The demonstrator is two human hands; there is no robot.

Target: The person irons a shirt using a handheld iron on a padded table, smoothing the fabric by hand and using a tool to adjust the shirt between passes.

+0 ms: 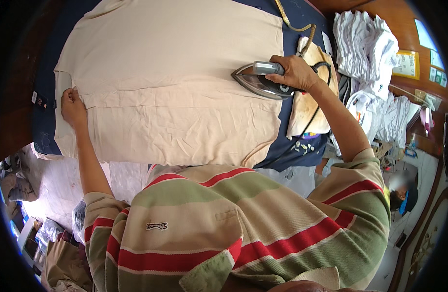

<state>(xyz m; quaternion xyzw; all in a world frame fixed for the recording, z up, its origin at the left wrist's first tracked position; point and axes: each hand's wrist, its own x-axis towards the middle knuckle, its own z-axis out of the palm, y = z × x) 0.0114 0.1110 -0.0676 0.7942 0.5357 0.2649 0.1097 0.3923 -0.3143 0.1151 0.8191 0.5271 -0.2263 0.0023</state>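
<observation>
Nearest, a knit shirt (277, 228) in tan, green and red stripes is worn by the person, its ribbed surface softly folded. Just beyond it, a table is covered in dark blue cloth (43, 124), over which a beige garment (185, 58) is spread, covering most of the surface. The garment's near half is creased by fine, crooked wrinkles, while its far half is left smoother. At its left edge the left hand (74, 107) is curled nearly closed against the fabric; whether any cloth is pinched cannot be told. On its right side an iron (260, 86), pointed, with a shiny metal body, is rested, its grey handle being gripped by the right hand (296, 72) with fingers wrapped around. Just right of the iron, a scorched, cream-coloured pad (307, 112) is laid, and a ridged tan hose (309, 41) is curved above it. Farther right, white garments (363, 51) are stacked in soft folds, and behind them a glossy brown wooden wall (404, 30) is hung with a yellow-edged sheet (406, 64).
</observation>
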